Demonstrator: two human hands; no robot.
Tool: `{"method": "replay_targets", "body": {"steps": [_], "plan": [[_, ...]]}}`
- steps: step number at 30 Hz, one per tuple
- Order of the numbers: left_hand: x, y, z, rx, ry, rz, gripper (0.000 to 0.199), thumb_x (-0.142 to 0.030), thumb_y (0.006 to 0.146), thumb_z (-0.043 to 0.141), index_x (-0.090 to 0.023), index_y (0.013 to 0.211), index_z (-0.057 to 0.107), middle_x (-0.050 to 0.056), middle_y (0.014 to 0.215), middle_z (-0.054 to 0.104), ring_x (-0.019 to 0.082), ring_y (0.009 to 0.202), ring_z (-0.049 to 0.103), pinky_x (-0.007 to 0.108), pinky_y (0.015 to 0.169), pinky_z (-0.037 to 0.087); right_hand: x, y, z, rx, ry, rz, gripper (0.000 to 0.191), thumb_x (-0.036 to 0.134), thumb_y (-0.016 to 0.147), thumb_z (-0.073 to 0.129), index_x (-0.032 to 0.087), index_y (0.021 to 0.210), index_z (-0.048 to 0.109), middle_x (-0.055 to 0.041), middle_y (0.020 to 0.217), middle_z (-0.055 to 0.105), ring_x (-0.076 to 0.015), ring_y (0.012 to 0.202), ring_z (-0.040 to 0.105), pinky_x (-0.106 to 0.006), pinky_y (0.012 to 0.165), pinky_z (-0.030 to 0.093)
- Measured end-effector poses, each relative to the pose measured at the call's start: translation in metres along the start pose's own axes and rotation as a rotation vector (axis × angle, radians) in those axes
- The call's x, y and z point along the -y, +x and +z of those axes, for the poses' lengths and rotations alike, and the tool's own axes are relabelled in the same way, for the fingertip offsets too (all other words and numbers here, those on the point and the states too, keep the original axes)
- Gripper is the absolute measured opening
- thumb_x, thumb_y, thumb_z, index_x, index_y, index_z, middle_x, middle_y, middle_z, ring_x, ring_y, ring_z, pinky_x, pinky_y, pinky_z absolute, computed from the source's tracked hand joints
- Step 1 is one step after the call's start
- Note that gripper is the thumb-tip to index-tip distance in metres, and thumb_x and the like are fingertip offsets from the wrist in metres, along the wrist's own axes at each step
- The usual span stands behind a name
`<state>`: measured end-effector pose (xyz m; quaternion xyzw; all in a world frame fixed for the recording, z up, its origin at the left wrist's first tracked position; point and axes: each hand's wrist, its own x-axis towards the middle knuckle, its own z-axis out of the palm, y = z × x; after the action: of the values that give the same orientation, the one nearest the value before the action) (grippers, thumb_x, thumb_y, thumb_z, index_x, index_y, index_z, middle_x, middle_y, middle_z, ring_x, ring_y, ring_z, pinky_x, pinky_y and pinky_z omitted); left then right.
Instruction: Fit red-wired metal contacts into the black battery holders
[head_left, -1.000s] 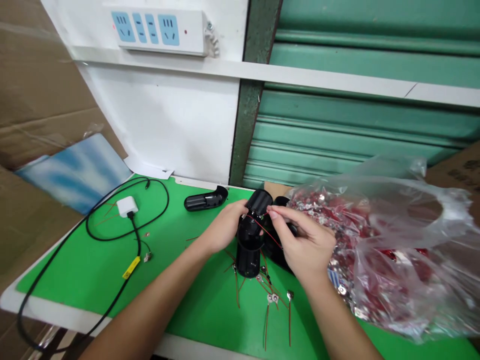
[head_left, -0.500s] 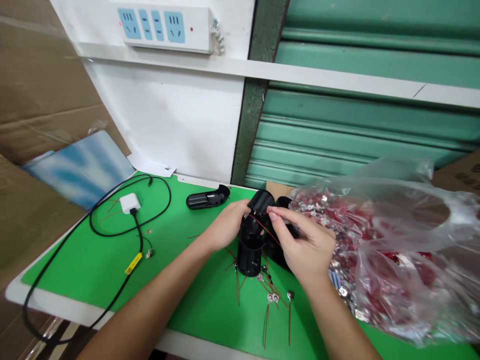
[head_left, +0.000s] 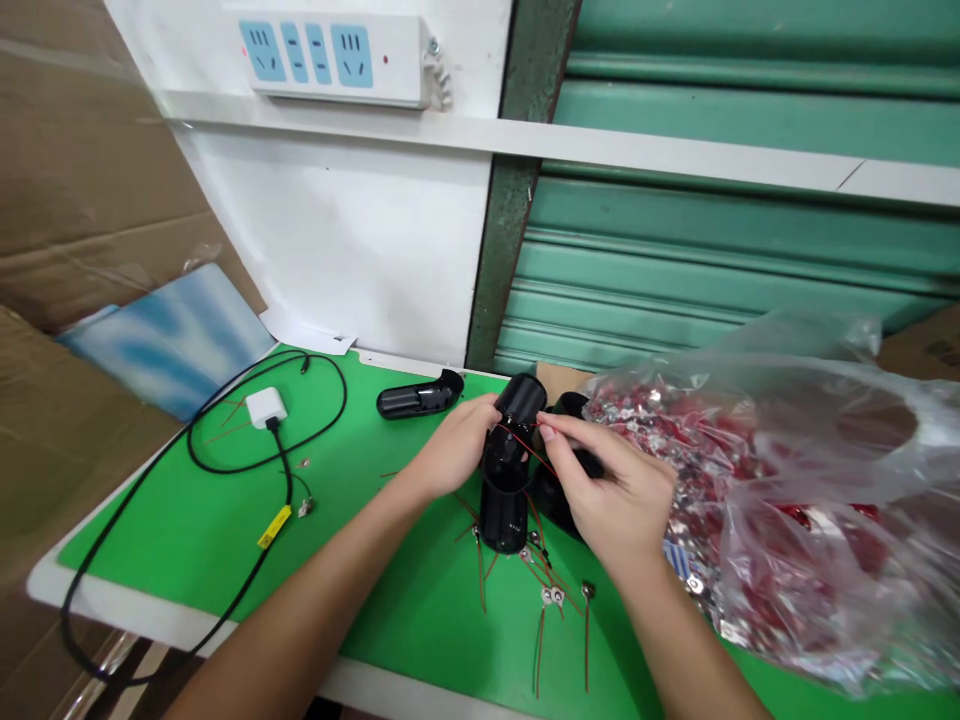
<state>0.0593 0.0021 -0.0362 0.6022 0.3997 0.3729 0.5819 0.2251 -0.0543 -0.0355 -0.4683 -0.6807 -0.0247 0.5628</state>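
My left hand (head_left: 463, 445) is closed on the left side of a glossy black plastic housing (head_left: 523, 398), which it holds a little above the green tabletop. Between the thumb and fingertips of my right hand (head_left: 611, 475) is pinched a thin red wire (head_left: 531, 450), which runs across the front of the housing. A second black plastic piece (head_left: 503, 518) lies just below the held one. More black parts (head_left: 559, 500) are partly hidden behind my right hand. Small metal contacts (head_left: 553, 596) with red wires lie scattered on the green surface in front.
A clear plastic bag (head_left: 810, 520) full of red-wired metal pieces fills the right side. Another black housing (head_left: 420, 396) lies at the back. To the left, a white adapter (head_left: 265, 408) sits on a looped black cable (head_left: 255, 572). A white wall with a power strip (head_left: 330, 58) stands behind.
The whole view has shifted slightly to the right. Both hands keep nearly the same pose on the housing and the red wire.
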Motion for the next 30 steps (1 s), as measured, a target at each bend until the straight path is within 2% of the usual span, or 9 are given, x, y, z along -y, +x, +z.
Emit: {"method": "replay_targets", "body": {"steps": [7,11,22,26,30], "plan": [[0.0006,0.0009,0.0001,-0.002,-0.037,-0.014,0.016,-0.031,0.08,0.044,-0.02,0.077,0.056,0.002,0.076,0.061,0.02,0.089,0.058,0.029,0.084,0.049,-0.0001,-0.0024,0.0015,0.014,0.026,-0.008,0.018,0.013,0.091,0.073,0.027,0.098,0.083,0.0003,0.091,0.084,-0.0167,0.071,0.079,-0.029,0.072,0.067],[0.0002,0.0007,0.0001,0.012,-0.048,-0.013,0.016,-0.03,0.08,0.043,-0.02,0.077,0.056,0.002,0.078,0.062,0.02,0.09,0.057,0.029,0.084,0.049,0.0003,-0.0026,0.0013,-0.007,0.014,0.0,0.017,0.015,0.092,0.074,0.027,0.099,0.083,0.0,0.09,0.084,-0.0168,0.069,0.079,-0.03,0.07,0.067],[0.0004,0.0015,-0.0012,-0.031,-0.034,0.017,0.02,-0.03,0.08,0.044,-0.019,0.08,0.06,0.003,0.083,0.063,0.019,0.091,0.057,0.028,0.085,0.05,0.0011,-0.0025,0.003,0.044,0.015,0.001,0.016,0.016,0.093,0.072,0.027,0.1,0.082,-0.0008,0.092,0.084,-0.0172,0.072,0.079,-0.03,0.071,0.067],[-0.0015,-0.0004,0.001,-0.022,-0.013,0.053,0.017,-0.029,0.08,0.043,-0.02,0.077,0.057,0.003,0.081,0.061,0.02,0.096,0.057,0.028,0.088,0.048,-0.001,-0.0025,0.0037,0.073,0.021,-0.049,0.016,0.013,0.094,0.07,0.025,0.099,0.08,-0.0015,0.091,0.082,-0.016,0.073,0.077,-0.028,0.07,0.065],[-0.0018,-0.0015,0.0024,-0.021,0.014,0.077,0.017,-0.03,0.082,0.042,-0.02,0.078,0.056,0.003,0.085,0.061,0.02,0.094,0.055,0.028,0.086,0.047,-0.0019,-0.0022,0.003,0.074,-0.018,-0.12,0.02,0.01,0.094,0.067,0.026,0.099,0.077,-0.0017,0.095,0.081,-0.0175,0.08,0.077,-0.03,0.075,0.065]]}}
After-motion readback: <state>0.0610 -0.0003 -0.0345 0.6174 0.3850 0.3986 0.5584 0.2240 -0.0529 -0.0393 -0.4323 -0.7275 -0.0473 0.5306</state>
